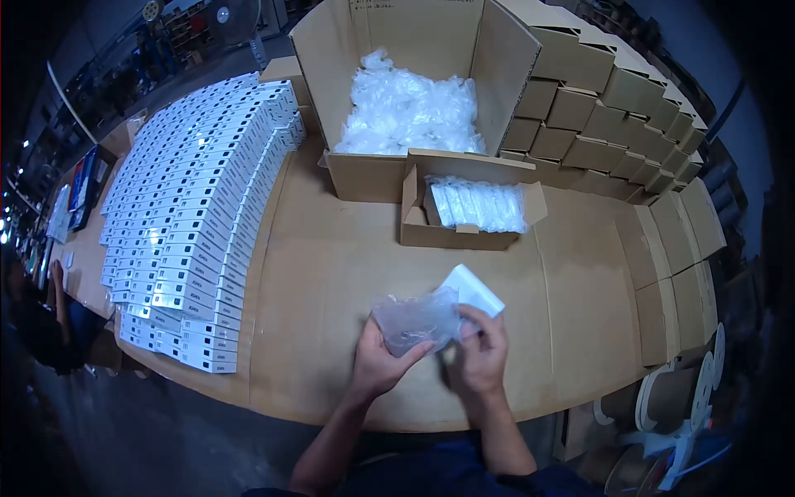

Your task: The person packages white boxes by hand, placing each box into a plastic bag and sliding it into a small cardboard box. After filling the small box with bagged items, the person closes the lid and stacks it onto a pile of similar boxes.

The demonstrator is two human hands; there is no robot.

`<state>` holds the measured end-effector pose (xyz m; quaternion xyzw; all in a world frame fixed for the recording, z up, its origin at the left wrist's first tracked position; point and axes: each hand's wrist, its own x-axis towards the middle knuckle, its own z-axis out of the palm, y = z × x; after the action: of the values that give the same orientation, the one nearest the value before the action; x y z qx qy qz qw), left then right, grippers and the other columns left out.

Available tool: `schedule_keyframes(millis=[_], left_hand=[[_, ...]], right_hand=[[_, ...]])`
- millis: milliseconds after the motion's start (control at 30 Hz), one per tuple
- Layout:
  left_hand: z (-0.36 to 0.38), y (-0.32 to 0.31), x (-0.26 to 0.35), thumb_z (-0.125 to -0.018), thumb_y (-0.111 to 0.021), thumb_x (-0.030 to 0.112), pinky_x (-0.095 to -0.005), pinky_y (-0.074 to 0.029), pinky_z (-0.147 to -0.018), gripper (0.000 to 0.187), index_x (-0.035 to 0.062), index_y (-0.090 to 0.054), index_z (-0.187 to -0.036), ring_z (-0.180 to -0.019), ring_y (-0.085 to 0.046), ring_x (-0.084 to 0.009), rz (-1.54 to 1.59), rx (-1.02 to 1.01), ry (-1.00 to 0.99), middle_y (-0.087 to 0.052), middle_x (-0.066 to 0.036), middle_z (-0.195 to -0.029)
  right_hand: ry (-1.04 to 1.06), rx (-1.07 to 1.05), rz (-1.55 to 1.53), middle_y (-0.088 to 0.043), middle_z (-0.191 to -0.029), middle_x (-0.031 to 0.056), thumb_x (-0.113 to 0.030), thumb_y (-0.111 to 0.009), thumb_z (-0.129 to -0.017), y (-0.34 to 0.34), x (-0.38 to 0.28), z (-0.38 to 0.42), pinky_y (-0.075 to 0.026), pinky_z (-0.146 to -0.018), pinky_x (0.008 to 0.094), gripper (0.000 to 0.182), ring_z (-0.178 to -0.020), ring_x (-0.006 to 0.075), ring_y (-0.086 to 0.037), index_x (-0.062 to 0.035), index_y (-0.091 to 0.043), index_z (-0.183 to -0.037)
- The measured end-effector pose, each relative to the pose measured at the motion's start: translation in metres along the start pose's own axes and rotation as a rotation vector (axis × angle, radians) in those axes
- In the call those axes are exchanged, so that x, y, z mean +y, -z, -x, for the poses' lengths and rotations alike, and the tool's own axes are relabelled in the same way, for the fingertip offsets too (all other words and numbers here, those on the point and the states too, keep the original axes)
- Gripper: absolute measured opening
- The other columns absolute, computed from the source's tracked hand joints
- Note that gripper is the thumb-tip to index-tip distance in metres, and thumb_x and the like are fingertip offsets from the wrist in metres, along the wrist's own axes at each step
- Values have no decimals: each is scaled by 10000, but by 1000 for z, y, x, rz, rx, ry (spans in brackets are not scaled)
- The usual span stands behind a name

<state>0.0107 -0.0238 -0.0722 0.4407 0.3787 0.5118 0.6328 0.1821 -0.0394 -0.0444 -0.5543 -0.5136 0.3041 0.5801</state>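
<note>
The left hand (383, 358) is pinching a clear plastic bag (414, 320), and the right hand (480, 352) is gripping a small white box (474, 290) just beside it. Beyond both hands an open carton of bagged items (476, 207) is sitting on the cardboard-covered table (331, 273).

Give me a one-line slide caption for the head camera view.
Left hand and right hand hold a clear plastic bag and small white box over a cardboard-covered table.

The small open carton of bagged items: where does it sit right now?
In the head view, the small open carton sits at table centre, directly before the large open box, beyond both hands.
</note>
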Motion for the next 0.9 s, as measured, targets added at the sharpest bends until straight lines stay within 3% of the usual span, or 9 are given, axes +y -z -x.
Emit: schedule_keyframes(millis=[33, 67, 133, 233, 433, 533, 733, 900], left_hand=[[1, 1, 1, -836, -775, -109, -360, -546, -1041, 654, -33, -422, -1381, -1211, -641, -227, -33, 7, -17, -612, -155, -1302], [2, 3, 3, -836, -779, -104, -360, -544, -1041, 651, -33, -424, -1378, -1211, -640, -227, -55, 0, -19, -611, -157, -1302], [4, 7, 8, -837, -787, -93, -360, -542, -1043, 646, -32, -427, -1370, -1212, -638, -227, -98, -17, -22, -611, -161, -1301], [6, 9, 13, -829, -805, -75, -359, -538, -1042, 652, -26, -431, -1361, -1206, -636, -218, -152, -49, -2, -613, -156, -1293], [9, 11, 24, -798, -882, 50, -337, -572, -933, 635, -9, -494, -1297, -1091, -683, -188, -530, -52, -99, -680, -131, -1152], [10, 10, 30, -806, -892, 197, -428, -610, -859, 600, 17, -550, -1265, -1025, -753, -330, -656, -15, -122, -741, -197, -1081], [9, 15, 25, -809, -887, 238, -441, -611, -865, 624, 36, -541, -1288, -1034, -743, -363, -666, -43, -171, -735, -203, -1090], [7, 16, 30, -812, -885, 242, -449, -610, -865, 623, 29, -541, -1285, -1043, -739, -365, -683, -41, -161, -731, -214, -1098]], right_hand=[[-42, 42, -49, -613, -1190, 157, -98, -670, -982, 7, -3, -5, -477, -972, 337, 144, -1092, 257, -619, 8, -751, -1036], [98, 41, 94, -613, -1203, 131, -90, -608, -1017, 20, 10, -12, -472, -977, 318, 199, -1098, 227, -615, -10, -723, -1157], [164, 156, -160, -609, -1186, 120, -73, -626, -1011, 29, -1, -30, -488, -958, 313, 346, -1091, 209, -616, -34, -587, -1353], [366, 7, -195, -598, -1172, 125, -26, -676, -976, 46, -23, -55, -519, -904, 305, 524, -1064, 194, -628, -69, -437, -1441], [638, -288, -140, -585, -1147, 139, 61, -752, -888, 35, -52, -87, -549, -801, 297, 579, -999, 178, -639, -69, -448, -1363], [601, -425, -227, -591, -1163, 157, 82, -760, -865, 25, -53, -91, -552, -768, 292, 593, -990, 179, -636, -62, -464, -1358], [570, -518, -253, -608, -1227, 165, 62, -764, -869, 12, -53, -97, -574, -800, 297, 557, -1022, 200, -649, -59, -510, -1350], [542, -562, -280, -632, -1136, 136, 64, -759, -866, 9, -54, -102, -552, -738, 292, 523, -958, 180, -650, -62, -544, -1326]])
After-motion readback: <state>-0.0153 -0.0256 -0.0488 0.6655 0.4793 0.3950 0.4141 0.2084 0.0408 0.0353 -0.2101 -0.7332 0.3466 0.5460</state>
